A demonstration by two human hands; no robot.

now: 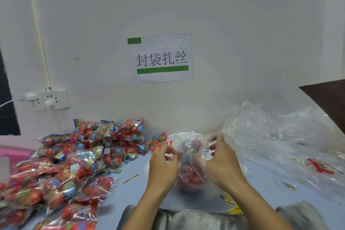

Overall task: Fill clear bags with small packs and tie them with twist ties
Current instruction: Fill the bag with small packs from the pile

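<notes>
Both hands are up in the middle of the table, one on each side of a clear bag (192, 164) that has small red and blue packs inside. The left hand (163, 162) has its fingers curled in and pinches the left edge of the bag near the top. The right hand (222, 160) has its fingers bent too and pinches the plastic on the right side. The hands are close but do not touch each other; the bag is between them. The bag stands on the blue table (134, 192), just in front of the person, and its top part is blurry, so I cannot tell how open it is. On the left lies a big pile of packs (71, 157), shiny, with red and blue balls in them. The pile goes from the wall down to the near edge of the table. A gold tie (130, 178) lies alone on the table between the pile and the left hand. More yellow ties (232, 205) lie in a small bunch near the right arm. On the right is a big heap of empty clear bags (276, 132), all crinkly, and one has red print on it. A white sign (160, 58) with green bars and black writing hangs on the wall above. A white socket (50, 99) with plugs in it is on the wall to the left. Something pink (13, 151) shows at the far left edge.
</notes>
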